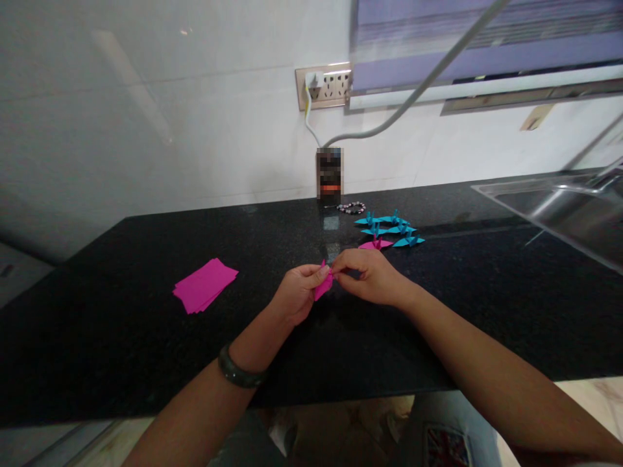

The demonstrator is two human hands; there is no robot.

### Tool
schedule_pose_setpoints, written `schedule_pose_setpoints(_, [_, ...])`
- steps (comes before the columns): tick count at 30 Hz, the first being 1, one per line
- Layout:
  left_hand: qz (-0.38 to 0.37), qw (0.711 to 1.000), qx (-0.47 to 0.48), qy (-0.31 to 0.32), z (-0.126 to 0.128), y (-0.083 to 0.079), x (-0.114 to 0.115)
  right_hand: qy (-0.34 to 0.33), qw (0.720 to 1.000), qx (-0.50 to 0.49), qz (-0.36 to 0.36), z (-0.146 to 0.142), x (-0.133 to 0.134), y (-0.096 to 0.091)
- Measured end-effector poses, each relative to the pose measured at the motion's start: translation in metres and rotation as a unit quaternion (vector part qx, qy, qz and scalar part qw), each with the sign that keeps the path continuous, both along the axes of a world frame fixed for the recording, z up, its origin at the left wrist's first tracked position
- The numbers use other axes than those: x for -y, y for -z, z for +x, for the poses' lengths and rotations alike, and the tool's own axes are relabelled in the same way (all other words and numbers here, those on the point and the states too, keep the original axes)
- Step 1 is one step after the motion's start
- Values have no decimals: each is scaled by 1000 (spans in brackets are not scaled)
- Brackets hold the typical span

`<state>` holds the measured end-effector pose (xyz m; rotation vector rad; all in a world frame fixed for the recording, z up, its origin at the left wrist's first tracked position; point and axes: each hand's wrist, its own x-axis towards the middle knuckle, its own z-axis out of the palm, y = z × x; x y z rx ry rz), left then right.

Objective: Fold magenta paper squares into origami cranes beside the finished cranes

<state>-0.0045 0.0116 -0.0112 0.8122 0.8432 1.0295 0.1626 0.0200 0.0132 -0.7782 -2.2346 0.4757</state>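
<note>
A small folded pink paper piece [322, 286] is held above the black counter [121, 324] between both hands. My left hand [296, 293] pinches its lower left side, fingers closed. My right hand [368, 275] pinches its upper right edge with thumb and forefinger. Behind the hands lie several blue paper cranes [389, 228] and one pink crane [376, 244]. A stack of pink paper squares [204, 284] lies to the left of my left hand.
A bead bracelet [351, 207] lies near the wall beside a blurred small object [329, 172]. A wall socket [324, 86] holds a plugged charger and cable. A steel sink [559, 207] sits at the right end of the counter.
</note>
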Motion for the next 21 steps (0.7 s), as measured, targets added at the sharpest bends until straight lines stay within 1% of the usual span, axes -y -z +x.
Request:
schedule_pose_setpoints(5, [29, 999, -23, -35, 3, -1, 1, 7, 1000, -4, 1, -2, 2, 1])
schedule_pose_setpoints(11, [69, 993, -63, -75, 4, 0, 1, 19, 1000, 13, 5, -3, 4, 0])
schedule_pose_setpoints(15, [77, 992, -67, -79, 4, -2, 2, 23, 999, 21, 12, -4, 4, 0])
schedule_pose_setpoints(21, [90, 990, -88, -68, 5, -3, 3, 35, 999, 37, 20, -5, 4, 0])
